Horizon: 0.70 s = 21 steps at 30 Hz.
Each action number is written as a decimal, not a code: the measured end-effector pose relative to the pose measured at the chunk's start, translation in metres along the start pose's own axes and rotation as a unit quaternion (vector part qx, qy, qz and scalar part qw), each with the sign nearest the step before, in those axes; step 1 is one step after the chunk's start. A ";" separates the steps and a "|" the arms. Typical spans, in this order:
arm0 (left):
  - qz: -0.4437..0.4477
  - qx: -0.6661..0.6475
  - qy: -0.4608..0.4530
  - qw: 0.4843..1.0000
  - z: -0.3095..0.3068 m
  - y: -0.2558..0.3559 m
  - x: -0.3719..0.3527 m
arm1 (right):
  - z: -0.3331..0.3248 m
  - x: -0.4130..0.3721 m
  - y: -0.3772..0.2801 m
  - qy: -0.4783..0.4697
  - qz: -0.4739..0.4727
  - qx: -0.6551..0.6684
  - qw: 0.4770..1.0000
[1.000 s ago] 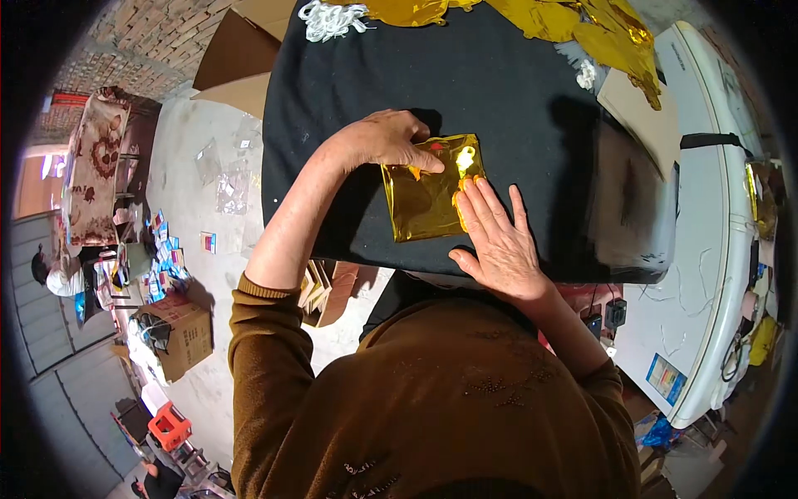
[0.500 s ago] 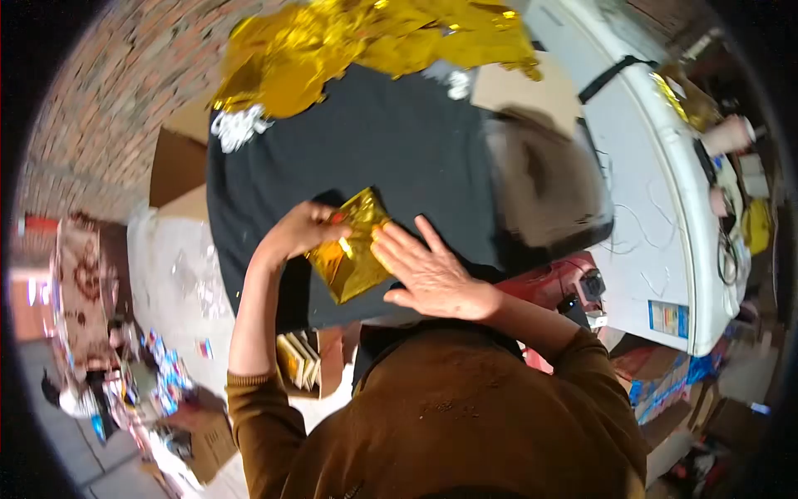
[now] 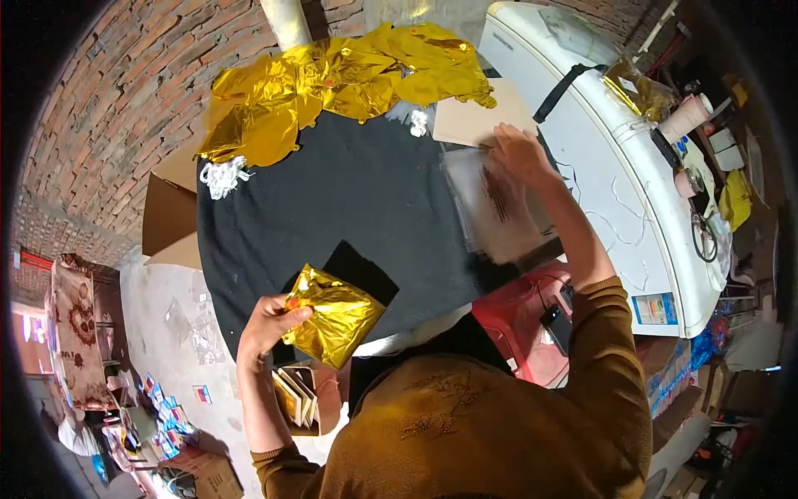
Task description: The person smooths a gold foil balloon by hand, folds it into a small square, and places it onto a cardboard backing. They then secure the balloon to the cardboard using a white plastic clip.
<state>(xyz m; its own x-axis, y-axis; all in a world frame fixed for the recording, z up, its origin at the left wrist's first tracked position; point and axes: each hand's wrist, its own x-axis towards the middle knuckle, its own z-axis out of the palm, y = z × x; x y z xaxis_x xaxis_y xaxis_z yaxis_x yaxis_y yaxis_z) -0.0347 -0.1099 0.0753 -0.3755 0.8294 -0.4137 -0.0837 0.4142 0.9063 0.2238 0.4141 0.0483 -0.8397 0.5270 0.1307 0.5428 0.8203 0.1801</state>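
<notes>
My left hand (image 3: 268,326) grips a folded gold foil balloon (image 3: 337,318) by its left corner, thumb on top, and holds it above the near edge of the black-covered table (image 3: 332,200). A small red spot shows near my thumb. At the table's right side, my right hand (image 3: 522,155) reaches out with its fingers extended over the edge of a tan cardboard sheet (image 3: 474,116). Clear plastic bags (image 3: 490,204) with dark print lie in a stack just below that hand. Whether the fingertips touch the cardboard or a bag, I cannot tell.
Flattened gold foil balloons (image 3: 349,75) cover the table's far edge. White strings (image 3: 223,177) lie at the left, with a small white bundle (image 3: 418,124) farther right. A white freezer (image 3: 615,183) stands to the right. Below the table are a box of folded packets (image 3: 298,399) and a red stool (image 3: 507,320).
My left hand has lifted the folded foil balloon off the cloth and toward my body. My right hand has left it and moved far right to the cardboard and plastic bags.
</notes>
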 end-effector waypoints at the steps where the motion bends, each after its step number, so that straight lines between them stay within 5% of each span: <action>1: 0.013 -0.010 0.012 1.000 0.000 -0.005 -0.004 | 0.005 0.001 0.000 0.013 0.006 0.008 1.000; 6: 0.024 -0.035 0.023 0.999 -0.002 -0.016 -0.015 | 0.050 -0.004 0.007 0.166 -0.055 -0.014 0.985; 12: 0.029 -0.056 0.013 0.998 0.010 -0.008 -0.019 | 0.005 -0.022 -0.007 0.101 -0.024 0.044 0.994; 21: 0.043 -0.060 0.022 0.997 0.014 -0.004 -0.028 | 0.029 -0.043 -0.021 0.253 -0.086 0.192 0.944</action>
<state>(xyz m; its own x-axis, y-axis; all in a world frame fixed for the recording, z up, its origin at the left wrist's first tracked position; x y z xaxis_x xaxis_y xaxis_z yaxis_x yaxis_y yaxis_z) -0.0106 -0.1291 0.0822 -0.4257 0.8419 -0.3316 -0.1580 0.2917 0.9434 0.2482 0.3810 0.0112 -0.7495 0.2843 0.5979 0.2730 0.9555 -0.1122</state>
